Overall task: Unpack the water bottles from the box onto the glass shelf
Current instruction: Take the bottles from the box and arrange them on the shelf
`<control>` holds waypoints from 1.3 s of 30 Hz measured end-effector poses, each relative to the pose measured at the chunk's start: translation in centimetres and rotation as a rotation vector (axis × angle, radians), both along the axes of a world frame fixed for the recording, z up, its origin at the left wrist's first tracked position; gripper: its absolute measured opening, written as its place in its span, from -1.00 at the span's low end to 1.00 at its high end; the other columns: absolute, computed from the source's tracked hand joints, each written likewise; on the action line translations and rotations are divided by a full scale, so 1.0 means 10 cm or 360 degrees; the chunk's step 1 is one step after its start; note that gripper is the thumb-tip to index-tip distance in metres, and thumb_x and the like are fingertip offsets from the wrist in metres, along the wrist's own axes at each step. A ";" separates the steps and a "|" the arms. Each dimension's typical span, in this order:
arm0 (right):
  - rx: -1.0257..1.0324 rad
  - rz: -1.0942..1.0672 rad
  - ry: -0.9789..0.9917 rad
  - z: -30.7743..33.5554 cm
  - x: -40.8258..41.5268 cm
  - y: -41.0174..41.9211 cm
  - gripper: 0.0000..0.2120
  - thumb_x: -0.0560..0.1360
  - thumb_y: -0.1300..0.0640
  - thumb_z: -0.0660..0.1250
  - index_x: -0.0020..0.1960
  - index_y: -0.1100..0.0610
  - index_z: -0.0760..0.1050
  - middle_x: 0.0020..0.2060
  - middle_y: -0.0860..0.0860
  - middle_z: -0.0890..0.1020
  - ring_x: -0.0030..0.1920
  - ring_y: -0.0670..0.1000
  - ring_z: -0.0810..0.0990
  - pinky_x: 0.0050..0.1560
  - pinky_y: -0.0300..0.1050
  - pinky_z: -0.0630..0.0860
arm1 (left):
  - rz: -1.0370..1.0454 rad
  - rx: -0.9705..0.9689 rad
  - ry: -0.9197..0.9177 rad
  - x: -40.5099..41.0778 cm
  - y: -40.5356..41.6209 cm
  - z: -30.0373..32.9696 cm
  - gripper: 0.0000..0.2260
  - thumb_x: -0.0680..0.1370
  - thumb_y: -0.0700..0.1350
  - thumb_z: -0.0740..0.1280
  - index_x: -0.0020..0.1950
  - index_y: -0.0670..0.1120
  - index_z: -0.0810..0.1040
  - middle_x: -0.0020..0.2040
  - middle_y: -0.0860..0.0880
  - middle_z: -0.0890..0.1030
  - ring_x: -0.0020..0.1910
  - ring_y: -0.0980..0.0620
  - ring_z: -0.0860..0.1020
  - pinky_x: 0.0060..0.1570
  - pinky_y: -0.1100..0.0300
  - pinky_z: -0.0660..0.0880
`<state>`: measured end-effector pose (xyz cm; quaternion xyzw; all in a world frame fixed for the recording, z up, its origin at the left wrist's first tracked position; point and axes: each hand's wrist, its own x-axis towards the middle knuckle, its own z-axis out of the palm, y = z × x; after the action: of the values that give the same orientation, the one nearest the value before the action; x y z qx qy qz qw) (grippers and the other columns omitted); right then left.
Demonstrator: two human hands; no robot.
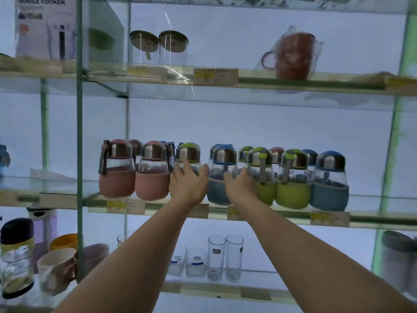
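Mid-frame, the left hand [188,185] grips a green-capped bottle [187,152]; the right hand [240,185] grips the blue-capped bottle [223,168]. Breakable glass, so hold the soft sleeve.

The picture was lit mostly from behind: the white back wall [270,132] glowed with a cool, bluish tone and was almost washed out. Objects in front of it looked rather dark, and both forearms were dim on their near sides. A thin bright streak of glare crossed the upper glass shelf [180,75]. The whole frame was soft, with smeared details on the price labels [215,76]. At the left and right edges the green uprights [79,132] bent slightly, and the corner objects were blurred.
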<state>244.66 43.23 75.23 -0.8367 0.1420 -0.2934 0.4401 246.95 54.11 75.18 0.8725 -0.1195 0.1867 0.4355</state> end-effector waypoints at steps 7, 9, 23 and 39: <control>0.0076 0.0181 0.0174 -0.08 0.04 -0.04 -0.57 0.65 0.02 -0.02 0.47 0.14 0.17 0.32 0.14 0.42 0.24 0.15 0.46 0.18 -0.01 0.42 | -0.0014 -0.0016 0.0026 0.00 -0.11 -0.04 -0.43 0.64 0.03 0.02 0.55 -0.19 -0.09 0.56 -0.20 -0.06 0.54 -0.19 -0.07 0.51 -0.06 -0.07; 0.0030 0.0170 0.0205 -0.07 0.07 0.00 -0.59 0.65 0.05 -0.03 0.45 0.17 0.19 0.31 0.15 0.42 0.22 0.16 0.46 0.14 -0.02 0.42 | -0.0014 0.0008 0.0029 0.02 -0.10 -0.06 -0.42 0.64 0.03 0.02 0.55 -0.19 -0.11 0.56 -0.19 -0.09 0.54 -0.17 -0.09 0.52 -0.05 -0.08; -0.0110 -0.0202 -0.0144 0.05 -0.31 -0.73 -0.62 0.65 0.07 0.00 0.40 0.17 0.29 0.30 0.14 0.45 0.25 0.14 0.45 0.20 0.01 0.39 | -0.0423 0.0072 -0.0164 -0.41 -0.99 0.05 -0.59 0.63 -0.11 0.09 0.47 -0.18 0.22 0.46 -0.18 0.30 0.43 -0.11 0.29 0.38 0.05 0.24; -0.0063 0.0229 -0.0001 -0.08 -0.54 -1.14 -0.66 0.65 0.11 0.03 0.39 0.10 0.32 0.27 0.11 0.49 0.19 0.11 0.48 0.13 -0.06 0.43 | -0.0497 -0.0277 0.0216 -0.37 -1.36 -0.05 -0.77 0.56 -0.24 0.17 0.20 -0.10 0.39 0.01 -0.06 0.50 -0.04 0.01 0.51 -0.09 0.30 0.49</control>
<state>239.29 31.85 74.47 -0.8533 0.0755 -0.2640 0.4433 243.25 40.46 74.65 0.8128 -0.2073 0.0671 0.5402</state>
